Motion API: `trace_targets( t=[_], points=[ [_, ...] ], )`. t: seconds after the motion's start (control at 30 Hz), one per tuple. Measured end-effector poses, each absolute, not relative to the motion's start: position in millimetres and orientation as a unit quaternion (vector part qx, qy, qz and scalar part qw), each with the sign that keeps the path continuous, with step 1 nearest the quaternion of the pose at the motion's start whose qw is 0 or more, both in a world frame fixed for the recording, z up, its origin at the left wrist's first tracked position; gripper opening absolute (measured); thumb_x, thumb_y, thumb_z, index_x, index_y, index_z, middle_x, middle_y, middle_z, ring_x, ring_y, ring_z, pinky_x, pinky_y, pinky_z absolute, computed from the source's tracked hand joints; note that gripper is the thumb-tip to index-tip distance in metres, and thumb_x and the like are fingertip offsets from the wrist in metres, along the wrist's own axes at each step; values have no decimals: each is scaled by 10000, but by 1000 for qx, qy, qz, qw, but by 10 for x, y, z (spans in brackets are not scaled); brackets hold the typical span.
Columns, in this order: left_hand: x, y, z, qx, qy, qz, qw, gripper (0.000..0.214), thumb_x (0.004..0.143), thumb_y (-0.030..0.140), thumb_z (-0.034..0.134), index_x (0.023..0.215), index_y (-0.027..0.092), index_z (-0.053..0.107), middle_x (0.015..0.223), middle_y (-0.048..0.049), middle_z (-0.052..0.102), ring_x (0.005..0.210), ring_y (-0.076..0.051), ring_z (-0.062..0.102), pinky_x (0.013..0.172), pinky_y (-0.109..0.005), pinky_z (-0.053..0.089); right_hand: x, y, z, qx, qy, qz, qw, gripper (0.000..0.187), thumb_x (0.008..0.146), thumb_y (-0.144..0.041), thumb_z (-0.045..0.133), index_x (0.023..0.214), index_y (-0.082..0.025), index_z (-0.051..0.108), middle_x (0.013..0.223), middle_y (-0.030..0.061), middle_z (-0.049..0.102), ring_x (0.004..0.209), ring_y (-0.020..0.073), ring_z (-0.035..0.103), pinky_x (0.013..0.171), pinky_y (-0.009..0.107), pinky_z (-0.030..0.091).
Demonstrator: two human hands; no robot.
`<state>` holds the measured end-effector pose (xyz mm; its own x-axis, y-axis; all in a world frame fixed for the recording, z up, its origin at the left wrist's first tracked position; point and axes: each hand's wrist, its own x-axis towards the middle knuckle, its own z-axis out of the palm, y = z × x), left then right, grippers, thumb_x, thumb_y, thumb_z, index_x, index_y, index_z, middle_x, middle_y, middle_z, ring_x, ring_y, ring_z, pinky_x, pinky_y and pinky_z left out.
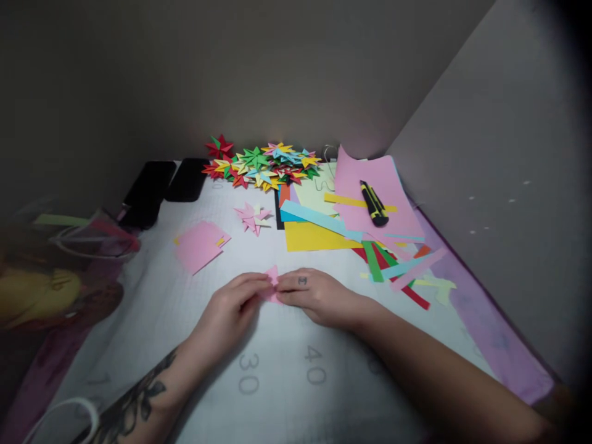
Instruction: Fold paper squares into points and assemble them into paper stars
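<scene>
A small piece of pink paper (272, 295) is pinched between my two hands over the mat. My left hand (239, 297) grips its left side with the fingertips closed. On the other side, my right hand (321, 297) has its fingers pressed together on the paper's right edge. Much of the paper is covered by the fingers, so its folds cannot be made out. Just beyond my left hand lie pink paper squares (201, 246) with bits of yellow at the edges. Farther back sits a cluster of folded pink pieces (252, 219), with a pale yellow point among them.
Folded paper stars (256, 161) are heaped by the wall. At right, a black and yellow utility knife (374, 203) rests on pink sheets (370, 169); coloured paper strips (402, 271) lie nearer. Two dark flat objects (187, 180) are at back left. A blurred yellow object (39, 296) is far left.
</scene>
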<state>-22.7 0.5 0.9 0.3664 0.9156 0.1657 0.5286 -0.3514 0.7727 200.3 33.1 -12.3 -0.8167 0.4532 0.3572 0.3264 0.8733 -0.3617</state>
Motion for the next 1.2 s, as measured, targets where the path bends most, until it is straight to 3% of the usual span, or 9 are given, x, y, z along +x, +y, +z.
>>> trace_targets(
  t=[0.23,0.47,1.03,1.2],
  points=[
    [-280,94,-52,831,436,259,228,179,849,174,539,914,236,693,1067,-52,657,955,-175,605,830,-348,507,2090,365,-73,-193,-951,174,169,328,829,-51,500,1002,-265,679,1222,30,620,1160,187,534,925,388,425],
    [-237,156,67,840,447,199,234,209,874,200,486,870,234,692,1011,-44,631,897,-177,549,805,-358,443,2075,371,-39,-221,-928,229,195,344,828,-26,446,1020,-199,673,1119,51,675,1126,173,563,929,373,450],
    [-66,201,143,789,547,147,235,211,862,282,474,763,188,635,934,-38,580,825,-185,499,734,-332,398,2075,420,-64,-204,-919,252,224,325,798,-25,425,884,-210,678,1063,58,688,1066,182,601,885,356,482],
    [-162,210,118,817,483,182,257,165,868,224,489,808,205,641,924,-23,593,846,-165,515,782,-329,398,2020,414,-32,-259,-895,277,235,348,776,-27,429,1028,-180,614,1039,80,659,1048,186,571,915,370,469]
  ],
)
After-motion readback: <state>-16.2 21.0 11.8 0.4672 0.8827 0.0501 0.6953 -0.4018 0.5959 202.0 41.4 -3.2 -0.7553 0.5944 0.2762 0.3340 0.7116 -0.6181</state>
